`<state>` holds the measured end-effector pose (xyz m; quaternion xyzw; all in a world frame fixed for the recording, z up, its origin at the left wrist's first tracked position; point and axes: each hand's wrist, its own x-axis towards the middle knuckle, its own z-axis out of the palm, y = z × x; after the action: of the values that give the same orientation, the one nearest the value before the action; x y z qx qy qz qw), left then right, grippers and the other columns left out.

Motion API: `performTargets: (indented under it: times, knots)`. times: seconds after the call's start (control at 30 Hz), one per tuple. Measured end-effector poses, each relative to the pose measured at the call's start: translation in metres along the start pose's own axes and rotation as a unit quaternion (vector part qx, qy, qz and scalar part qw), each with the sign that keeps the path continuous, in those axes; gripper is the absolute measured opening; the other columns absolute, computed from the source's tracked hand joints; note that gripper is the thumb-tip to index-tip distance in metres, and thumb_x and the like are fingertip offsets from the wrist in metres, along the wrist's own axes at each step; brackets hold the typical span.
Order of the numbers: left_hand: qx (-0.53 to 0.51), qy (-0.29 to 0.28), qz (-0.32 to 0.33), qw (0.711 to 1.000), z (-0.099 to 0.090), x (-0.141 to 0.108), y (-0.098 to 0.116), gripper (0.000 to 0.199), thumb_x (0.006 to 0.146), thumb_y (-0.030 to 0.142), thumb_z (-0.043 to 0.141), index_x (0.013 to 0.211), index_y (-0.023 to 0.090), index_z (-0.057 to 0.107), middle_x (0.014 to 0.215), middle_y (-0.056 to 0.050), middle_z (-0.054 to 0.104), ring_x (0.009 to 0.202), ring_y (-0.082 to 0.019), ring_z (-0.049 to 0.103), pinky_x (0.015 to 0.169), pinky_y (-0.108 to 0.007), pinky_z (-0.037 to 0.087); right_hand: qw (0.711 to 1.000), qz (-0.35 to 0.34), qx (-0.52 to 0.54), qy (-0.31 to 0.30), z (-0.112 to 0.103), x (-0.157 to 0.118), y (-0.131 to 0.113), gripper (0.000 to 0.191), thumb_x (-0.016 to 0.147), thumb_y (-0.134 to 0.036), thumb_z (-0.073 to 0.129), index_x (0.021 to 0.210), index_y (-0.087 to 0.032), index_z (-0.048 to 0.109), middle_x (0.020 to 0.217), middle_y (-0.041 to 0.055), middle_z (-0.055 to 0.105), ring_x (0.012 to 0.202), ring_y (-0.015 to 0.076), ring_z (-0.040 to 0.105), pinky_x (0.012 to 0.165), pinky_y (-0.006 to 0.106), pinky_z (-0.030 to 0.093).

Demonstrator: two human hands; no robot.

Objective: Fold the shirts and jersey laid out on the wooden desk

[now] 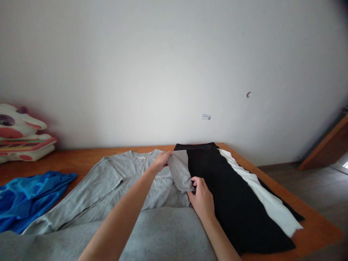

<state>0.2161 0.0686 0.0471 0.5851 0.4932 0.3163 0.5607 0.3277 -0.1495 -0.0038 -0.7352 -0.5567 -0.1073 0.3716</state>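
Observation:
A grey long-sleeved shirt (pixel 108 185) lies spread on the wooden table, with pale lettering across its chest. Its right-hand part is folded inward over the front. My left hand (pixel 162 160) grips the shirt near the shoulder, beside the neckline. Lower and to the right, my right hand (pixel 201 195) pinches the edge of the folded sleeve between thumb and fingers. Black trousers (pixel 228 188) lie flat just right of the shirt, behind my right hand. My left forearm crosses over the shirt and hides some of it.
A crumpled blue cloth (pixel 32 195) lies at the left of the wooden table (pixel 89 154). A toy shaped like an animal with a keyboard (pixel 24 134) stands behind it. The trousers have a white side panel (pixel 261 192). A wall (pixel 136 72) borders the table's back edge.

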Motion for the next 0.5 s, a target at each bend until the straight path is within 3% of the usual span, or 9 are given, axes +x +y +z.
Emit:
performTargets:
  times: [0.17, 0.3, 0.4, 0.5]
  knots:
    - [0.068, 0.02, -0.018, 0.997, -0.037, -0.02, -0.019, 0.021, 0.098, 0.034, 0.055, 0.107, 0.016, 0.063, 0.092, -0.003, 0.068, 0.077, -0.014, 0.067, 0.066, -0.026, 0.056, 1.0, 0.004, 0.0, -0.016, -0.001, -0.001, 0.001, 0.033, 0.076, -0.014, 0.054, 0.108, -0.023, 0.056, 0.09, 0.0006, 0.059, 0.078, 0.0178, 0.062, 0.064, 0.026, 0.042]
    - [0.16, 0.044, -0.021, 0.986, -0.059, -0.03, -0.038, 0.019, 0.088, 0.022, 0.048, 0.102, 0.021, 0.061, 0.077, 0.0, 0.068, 0.074, -0.018, 0.068, 0.055, -0.023, 0.05, 0.999, 0.014, 0.001, -0.039, -0.005, 0.0, -0.002, 0.034, 0.077, -0.014, 0.053, 0.109, -0.023, 0.058, 0.095, 0.0017, 0.06, 0.08, 0.0177, 0.062, 0.065, 0.026, 0.042]
    - [0.236, 0.036, -0.007, 0.971, -0.062, -0.027, -0.04, 0.015, 0.081, 0.024, 0.053, 0.091, 0.02, 0.064, 0.077, -0.002, 0.07, 0.08, -0.021, 0.07, 0.06, -0.026, 0.05, 0.998, 0.015, -0.005, -0.058, -0.008, 0.001, -0.005, 0.033, 0.077, -0.013, 0.053, 0.107, -0.024, 0.06, 0.096, 0.0016, 0.06, 0.081, 0.0176, 0.061, 0.066, 0.026, 0.041]
    - [0.296, 0.035, 0.018, 0.954, -0.048, -0.017, -0.033, 0.02, 0.08, 0.033, 0.06, 0.094, 0.019, 0.066, 0.088, -0.005, 0.075, 0.094, -0.025, 0.07, 0.073, -0.028, 0.051, 0.998, 0.019, -0.007, -0.067, -0.009, 0.001, -0.006, 0.032, 0.077, -0.013, 0.054, 0.106, -0.024, 0.06, 0.096, 0.0015, 0.06, 0.082, 0.0179, 0.062, 0.067, 0.026, 0.04]
